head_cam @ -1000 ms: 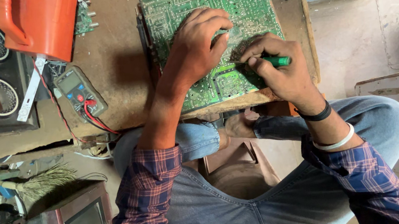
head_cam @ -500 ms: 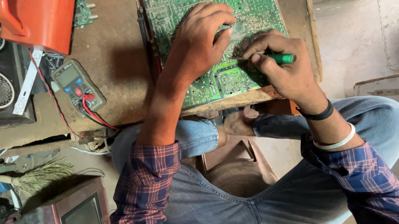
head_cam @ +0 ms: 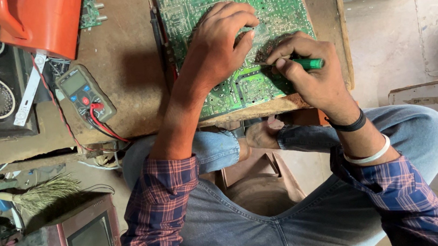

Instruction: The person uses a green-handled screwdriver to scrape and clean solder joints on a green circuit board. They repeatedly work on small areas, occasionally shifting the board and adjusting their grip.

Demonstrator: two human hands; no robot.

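green fibreglass, the large rectangular circuit board [head_cam: 234, 7] lies solder side up on the brown wooden worktop [head_cam: 126, 67], its near edge at the worktop's front lip. the left hand [head_cam: 219, 44] is spread flat on the middle of the board, its fingers [head_cam: 241, 23] wide and pressing down, gripping nothing. the right hand [head_cam: 308, 73] pinches a slim green-handled tool [head_cam: 308, 64] low on its shaft, fingers narrow around it, the tip on the solder side just beside the left thumb; the tip itself is too small to make out.

to work well here, the flat hand's weight looks worth keeping close to the tip, so the board cannot rock. resting the heel of the right hand on the board would likely steady fine strokes. a slip could probably scrape the neighbouring solder tracks, so light pressure seems wise.

a grey handheld multimeter [head_cam: 83, 91] with red and black leads lies well to the left, near an orange plastic jug [head_cam: 40, 20].
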